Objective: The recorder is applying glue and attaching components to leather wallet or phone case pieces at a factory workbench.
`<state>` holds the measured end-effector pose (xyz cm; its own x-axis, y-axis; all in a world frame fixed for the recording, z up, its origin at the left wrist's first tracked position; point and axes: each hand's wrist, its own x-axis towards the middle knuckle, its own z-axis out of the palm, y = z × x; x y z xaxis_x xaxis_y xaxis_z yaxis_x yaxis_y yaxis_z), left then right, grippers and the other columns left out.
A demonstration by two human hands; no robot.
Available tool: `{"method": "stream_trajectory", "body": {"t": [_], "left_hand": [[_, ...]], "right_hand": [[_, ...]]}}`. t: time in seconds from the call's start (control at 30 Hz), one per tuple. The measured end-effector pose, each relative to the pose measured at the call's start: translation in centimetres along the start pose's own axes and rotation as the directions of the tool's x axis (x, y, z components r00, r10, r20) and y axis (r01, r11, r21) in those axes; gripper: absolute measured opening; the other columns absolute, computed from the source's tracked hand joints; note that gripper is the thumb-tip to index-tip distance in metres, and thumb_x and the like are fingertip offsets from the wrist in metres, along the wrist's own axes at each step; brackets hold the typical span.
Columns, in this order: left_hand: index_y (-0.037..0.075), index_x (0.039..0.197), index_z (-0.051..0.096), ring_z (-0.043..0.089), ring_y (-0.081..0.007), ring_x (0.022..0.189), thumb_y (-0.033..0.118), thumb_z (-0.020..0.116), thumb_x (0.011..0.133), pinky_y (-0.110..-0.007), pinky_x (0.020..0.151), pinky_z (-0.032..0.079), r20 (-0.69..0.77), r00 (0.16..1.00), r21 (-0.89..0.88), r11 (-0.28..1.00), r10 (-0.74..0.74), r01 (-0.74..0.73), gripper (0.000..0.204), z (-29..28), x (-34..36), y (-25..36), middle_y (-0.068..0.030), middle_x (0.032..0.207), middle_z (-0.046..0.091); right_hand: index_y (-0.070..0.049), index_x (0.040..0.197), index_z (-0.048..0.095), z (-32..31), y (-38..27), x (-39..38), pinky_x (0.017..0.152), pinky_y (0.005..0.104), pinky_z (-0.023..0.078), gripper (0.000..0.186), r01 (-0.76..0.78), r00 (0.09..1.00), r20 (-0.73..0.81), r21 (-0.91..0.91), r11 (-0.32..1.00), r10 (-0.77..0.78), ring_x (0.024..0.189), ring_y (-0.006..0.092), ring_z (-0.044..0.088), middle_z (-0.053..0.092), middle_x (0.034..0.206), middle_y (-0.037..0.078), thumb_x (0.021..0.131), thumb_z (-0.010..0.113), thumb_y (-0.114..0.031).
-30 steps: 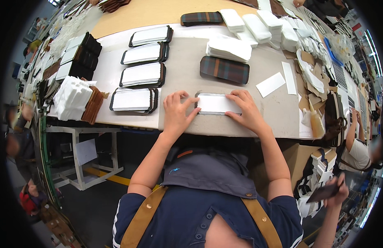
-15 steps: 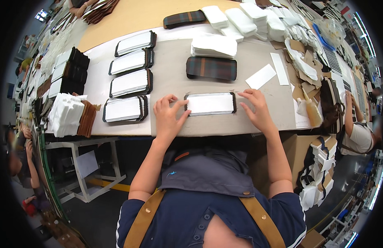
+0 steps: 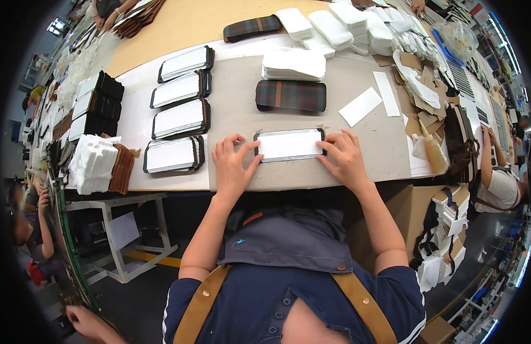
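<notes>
A flat rectangular piece [image 3: 290, 144] with a white panel on top and a dark border lies on the grey mat in front of me. At its left end, my left hand [image 3: 234, 163] touches the edge with thumb and forefinger, fingers apart. My right hand [image 3: 345, 157] reaches the other end, its forefinger on the border and its thumb low beside the corner. Neither hand is closed around the piece. Just beyond it lies a dark plaid padded piece [image 3: 291, 96], with a stack of white pads [image 3: 294, 64] behind that.
Stacks of white-topped, dark-edged pieces [image 3: 173, 155] form a column on the left. Farther left stand white foam pieces [image 3: 93, 163] and brown strips [image 3: 123, 169]. Two white strips [image 3: 360, 106] lie to the right, near cardboard scraps [image 3: 429, 121] and a glue bottle [image 3: 433, 152].
My right hand has moved left, from beside the piece to touching its right end. My left hand stays at the left end. At lower left, another person's arm has come into view.
</notes>
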<state>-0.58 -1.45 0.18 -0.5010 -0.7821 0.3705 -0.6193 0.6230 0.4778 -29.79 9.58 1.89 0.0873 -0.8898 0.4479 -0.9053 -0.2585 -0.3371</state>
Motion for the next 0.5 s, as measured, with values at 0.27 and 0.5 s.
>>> {"method": "stream_trajectory", "body": {"t": [0.27,0.5], "left_hand": [[0.015,0.117,0.076,0.052,-0.029,0.115,0.024,0.083,0.085,-0.045,0.104,0.037,0.008,1.0,0.001,1.0,0.006,-0.006,0.034,0.1,0.1,-0.1,-0.0089,0.124,0.056],[0.014,0.121,0.075,0.053,-0.0332,0.124,0.021,0.079,0.088,-0.047,0.107,0.039,0.039,0.996,0.091,0.993,0.076,-0.079,0.034,-0.2,0.7,1.1,-0.012,0.132,0.058]], "right_hand": [[-0.009,0.109,0.074,0.3,0.2,0.1,0.113,0.0489,0.043,0.025,0.003,1.0,0.004,-0.018,1.0,-0.003,0.1,0.0246,0.063,0.063,0.1,0.006,0.086,0.08,-0.013],[-0.003,0.108,0.073,0.2,-0.4,0.7,0.117,0.0482,0.038,0.024,0.089,0.995,0.063,-0.133,0.987,-0.082,0.121,0.0249,0.061,0.069,0.121,0.006,0.086,0.076,-0.013]]}}
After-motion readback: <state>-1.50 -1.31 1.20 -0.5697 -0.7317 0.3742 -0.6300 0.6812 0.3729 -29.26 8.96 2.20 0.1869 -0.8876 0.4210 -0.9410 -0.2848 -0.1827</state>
